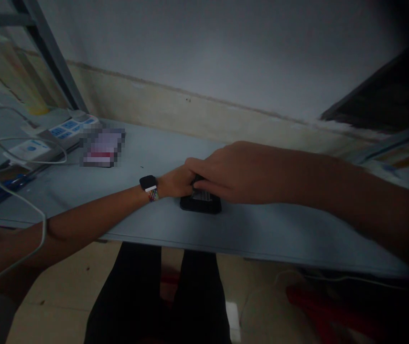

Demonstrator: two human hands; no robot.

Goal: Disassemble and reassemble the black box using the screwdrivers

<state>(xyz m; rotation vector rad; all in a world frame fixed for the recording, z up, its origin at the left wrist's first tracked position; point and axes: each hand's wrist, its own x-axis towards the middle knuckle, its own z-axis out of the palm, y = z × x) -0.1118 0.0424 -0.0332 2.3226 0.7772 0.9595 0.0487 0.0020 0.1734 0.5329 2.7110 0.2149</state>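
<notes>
A small black object point(201, 205) with rounded corners lies on the grey-blue table point(147, 143) in front of me; its kind cannot be made out. Something greyish and shiny point(201, 195) shows on top of it. Beside its left edge, my left hand point(177, 182) is curled in against the black object, its fingertips covered by the other hand. My right hand point(226, 174) reaches over from the right, thumb and fingers pinched together just above the greyish part. What sits in that pinch is hidden. On my left wrist is a dark smartwatch point(148, 182) with a patterned band.
A phone point(103, 148), its screen blurred out, lies at the back left next to a white power strip point(54, 138). A white cable point(18, 197) loops across the left side, over my forearm. Behind the table stands a wall point(208, 52). Red stool legs point(319, 306) show below.
</notes>
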